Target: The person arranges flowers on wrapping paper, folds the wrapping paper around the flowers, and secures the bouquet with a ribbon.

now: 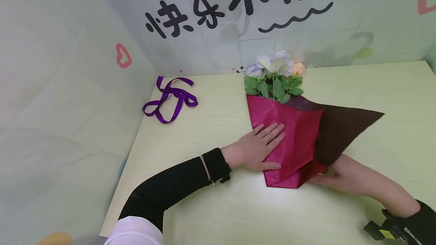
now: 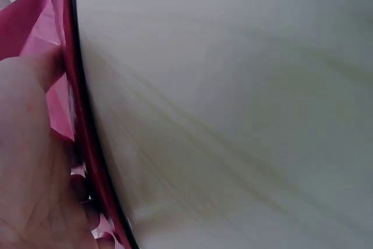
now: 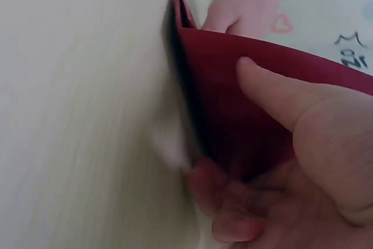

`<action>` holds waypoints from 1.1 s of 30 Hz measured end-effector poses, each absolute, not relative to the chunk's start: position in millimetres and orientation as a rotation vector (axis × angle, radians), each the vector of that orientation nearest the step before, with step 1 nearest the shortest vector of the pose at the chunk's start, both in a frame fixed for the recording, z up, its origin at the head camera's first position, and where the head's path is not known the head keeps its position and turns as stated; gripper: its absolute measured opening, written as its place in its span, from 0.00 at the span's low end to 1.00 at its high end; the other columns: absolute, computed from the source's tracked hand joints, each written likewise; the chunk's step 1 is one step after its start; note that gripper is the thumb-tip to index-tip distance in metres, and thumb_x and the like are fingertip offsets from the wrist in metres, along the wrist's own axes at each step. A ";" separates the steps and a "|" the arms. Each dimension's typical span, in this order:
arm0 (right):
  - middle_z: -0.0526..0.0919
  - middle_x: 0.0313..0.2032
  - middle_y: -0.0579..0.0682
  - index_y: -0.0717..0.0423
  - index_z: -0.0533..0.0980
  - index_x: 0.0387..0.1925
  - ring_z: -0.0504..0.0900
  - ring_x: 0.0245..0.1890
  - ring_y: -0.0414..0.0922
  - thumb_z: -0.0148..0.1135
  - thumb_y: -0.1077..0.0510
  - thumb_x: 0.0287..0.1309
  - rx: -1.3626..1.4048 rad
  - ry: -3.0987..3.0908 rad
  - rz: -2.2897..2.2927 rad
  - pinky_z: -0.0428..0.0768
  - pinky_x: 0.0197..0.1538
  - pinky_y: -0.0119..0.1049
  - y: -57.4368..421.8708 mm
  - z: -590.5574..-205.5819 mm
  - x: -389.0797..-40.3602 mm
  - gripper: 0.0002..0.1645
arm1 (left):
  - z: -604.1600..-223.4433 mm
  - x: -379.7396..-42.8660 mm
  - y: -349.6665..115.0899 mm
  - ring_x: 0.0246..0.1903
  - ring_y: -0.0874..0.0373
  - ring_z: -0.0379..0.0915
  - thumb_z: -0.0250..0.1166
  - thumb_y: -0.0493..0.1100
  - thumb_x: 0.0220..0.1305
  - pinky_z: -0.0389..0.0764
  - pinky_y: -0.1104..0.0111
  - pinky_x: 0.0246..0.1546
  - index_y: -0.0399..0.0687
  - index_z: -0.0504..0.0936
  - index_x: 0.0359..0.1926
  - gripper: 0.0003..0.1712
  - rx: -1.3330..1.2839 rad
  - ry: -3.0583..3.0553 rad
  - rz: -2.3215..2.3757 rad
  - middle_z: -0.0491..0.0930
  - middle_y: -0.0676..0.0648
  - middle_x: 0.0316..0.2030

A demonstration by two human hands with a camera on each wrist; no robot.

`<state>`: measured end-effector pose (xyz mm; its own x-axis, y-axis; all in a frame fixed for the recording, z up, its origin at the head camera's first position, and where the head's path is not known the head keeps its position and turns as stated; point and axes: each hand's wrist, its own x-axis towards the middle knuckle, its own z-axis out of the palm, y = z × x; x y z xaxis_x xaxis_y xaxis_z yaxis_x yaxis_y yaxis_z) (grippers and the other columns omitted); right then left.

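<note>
A bouquet of artificial flowers (image 1: pixel 275 67) lies in crimson wrapping paper (image 1: pixel 301 131) with a dark brown underside. White, pale blue and peach blooms stick out at the top above green leaves. My left hand (image 1: pixel 260 146) rests on the front of the paper, fingers spread and straight. At the lower right, my right hand (image 1: pixel 344 177) holds the paper's loose side. The right wrist view shows that hand's thumb (image 3: pixel 262 83) against the red face and its fingers (image 3: pixel 227 202) curled at the lower edge. The flower stems are hidden inside the wrap.
A loose purple ribbon (image 1: pixel 173 99) lies looped at the table's back left. The pale wood table (image 1: pixel 211 214) meets a printed backdrop (image 1: pixel 211 48) at the back and left. A brown flap of paper (image 1: pixel 351 124) spreads out to the right of the bouquet.
</note>
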<state>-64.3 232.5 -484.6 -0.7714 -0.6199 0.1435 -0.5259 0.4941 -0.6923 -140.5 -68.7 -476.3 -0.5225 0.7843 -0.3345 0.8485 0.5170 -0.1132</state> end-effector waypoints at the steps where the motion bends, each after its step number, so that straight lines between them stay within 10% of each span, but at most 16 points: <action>1: 0.85 0.52 0.46 0.58 0.78 0.66 0.84 0.49 0.42 0.85 0.52 0.58 -0.973 2.643 -1.085 0.86 0.51 0.37 227.7 -482.3 -65.2 0.38 | -476.0 -139.7 -68.5 0.88 0.44 0.26 0.45 0.79 0.77 0.42 0.49 0.86 0.54 0.41 0.90 0.57 1.387 2.524 -0.393 0.33 0.42 0.89; 8: 0.68 0.73 0.79 0.78 0.53 0.81 0.71 0.68 0.75 0.80 0.42 0.63 -0.845 2.754 -0.830 0.79 0.64 0.70 209.5 -474.3 -68.6 0.67 | -478.1 -136.7 -62.7 0.87 0.40 0.28 0.42 0.81 0.77 0.41 0.47 0.85 0.61 0.47 0.90 0.53 1.415 2.550 -0.465 0.36 0.38 0.89; 19: 0.56 0.80 0.78 0.79 0.51 0.81 0.63 0.75 0.76 0.75 0.42 0.69 -0.888 2.774 -0.812 0.70 0.70 0.72 203.7 -479.8 -66.8 0.64 | -474.0 -115.5 -61.9 0.86 0.44 0.46 0.42 0.71 0.85 0.46 0.48 0.85 0.51 0.70 0.82 0.42 1.595 2.552 -0.566 0.60 0.42 0.84; 33: 0.51 0.82 0.75 0.76 0.50 0.83 0.57 0.79 0.74 0.72 0.42 0.72 -0.872 2.749 -0.791 0.68 0.73 0.72 193.2 -478.1 -71.0 0.62 | -475.9 -86.9 -81.5 0.84 0.49 0.53 0.50 0.68 0.84 0.47 0.52 0.85 0.62 0.61 0.87 0.39 1.739 2.292 -0.377 0.62 0.49 0.83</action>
